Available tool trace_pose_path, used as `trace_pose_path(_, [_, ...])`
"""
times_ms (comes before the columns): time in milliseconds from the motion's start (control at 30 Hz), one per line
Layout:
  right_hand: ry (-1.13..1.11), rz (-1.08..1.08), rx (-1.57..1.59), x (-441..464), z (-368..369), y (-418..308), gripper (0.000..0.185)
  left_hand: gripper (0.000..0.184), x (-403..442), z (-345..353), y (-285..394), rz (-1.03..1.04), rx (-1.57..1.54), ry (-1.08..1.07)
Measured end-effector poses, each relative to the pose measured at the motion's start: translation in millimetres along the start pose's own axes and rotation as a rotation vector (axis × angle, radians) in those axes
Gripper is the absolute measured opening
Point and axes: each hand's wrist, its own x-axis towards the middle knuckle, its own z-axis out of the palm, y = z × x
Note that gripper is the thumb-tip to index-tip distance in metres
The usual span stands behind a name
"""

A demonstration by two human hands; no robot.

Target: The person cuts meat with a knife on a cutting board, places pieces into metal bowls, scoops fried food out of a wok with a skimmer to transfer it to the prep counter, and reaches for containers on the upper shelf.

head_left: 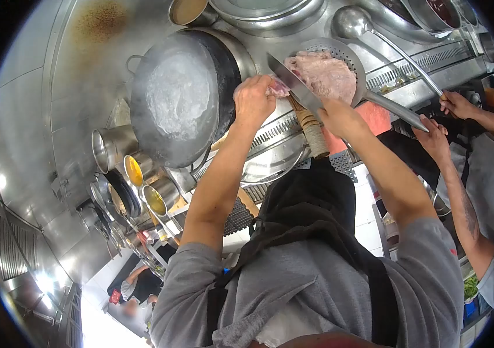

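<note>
My left hand (254, 100) is closed on a piece of raw meat (278, 87), pinching it beside the blade. In my right hand (340, 120) is a broad knife (296, 83), its blade slanting up and left, close to the held piece; I cannot tell if it is cutting. A large pale lump of meat (333, 74) lies in a perforated strainer (351, 51) just beyond the blade. A co-worker's hand (433, 139) grips the strainer's handle (395, 109). The same person's other hand (457, 106) holds a long ladle (352, 22).
Left of my left hand stands a big steaming wok (180, 95) with whitish, cloudy contents. Metal pots (107, 148) and a container of yellow liquid (134, 171) stand lower left. A pink cloth (372, 118) and a bamboo brush (311, 130) lie near the counter's front edge.
</note>
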Motion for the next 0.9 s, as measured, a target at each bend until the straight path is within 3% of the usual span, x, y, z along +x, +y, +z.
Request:
trace_pose_path(100, [0.074, -0.003, 0.008, 75, 24, -15, 0.026, 0.021, 0, 0, 0, 0.034, 0.019, -0.007])
trace_pose_path(200, [0.092, -0.071, -0.073, 92, 24, -19, 0.025, 0.021, 4, -4, -1, 0.012, 0.037, -0.002])
trace_pose_path(267, [0.052, -0.040, -0.069, 48, 16, 2, 0.026, 0.022, 4, -11, 0, -0.040, 0.032, -0.001])
trace_pose_path(333, [0.111, -0.144, 0.049, -4, 11, 23, 0.026, 0.022, 4, -13, 1, -0.039, 0.026, -0.011])
trace_pose_path(500, [-0.008, -0.097, -0.114, 63, 19, -7, 0.027, 0.021, -1, -16, 6, 0.065, 0.007, 0.009])
trace_pose_path(567, [-0.062, 0.058, -0.008, 93, 10, -37, 0.027, 0.021, -4, -18, 7, 0.009, 0.023, -0.022])
trace_pose_path(767, [-0.023, -0.030, 0.087, -10, -4, 7, 0.028, 0.021, -7, -26, 2, -0.047, 0.028, -0.003])
trace_pose_path(833, [0.000, -0.118, 0.079, -16, -3, 12, 0.028, 0.021, -10, -29, 3, -0.017, 0.004, 0.011])
trace_pose_path(900, [-0.042, -0.056, -0.016, 42, 22, 8, 0.029, 0.021, -9, -30, 6, 0.026, -0.010, 0.028])
